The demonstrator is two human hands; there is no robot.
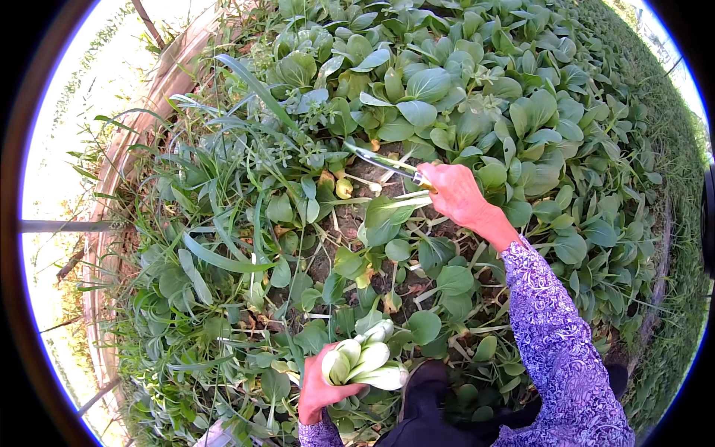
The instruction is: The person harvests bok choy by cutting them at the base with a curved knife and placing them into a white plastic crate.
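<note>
My left hand (321, 388), low in the view, is closed around several heads of bok choy (368, 360), their pale green stem bases facing up. Above and to the right, my right hand (461, 195) grips the handle of a knife (380, 161), whose slightly curved blade points to the upper left. A loose green leaf with a pale stalk (385, 215) extends leftward from beneath my right fist; whether the fingers pinch it too is hard to tell. Cut leaves and bare soil (321, 262) lie between the two hands.
Dense bok choy plants (427, 89) stand ahead and to the right. Long-bladed grass weeds (223, 240) grow on the left beside a pale sheet-like border (120, 162). A dark shoe (427, 374) is planted among leaves near my left hand. Grass (684, 268) runs along the right edge.
</note>
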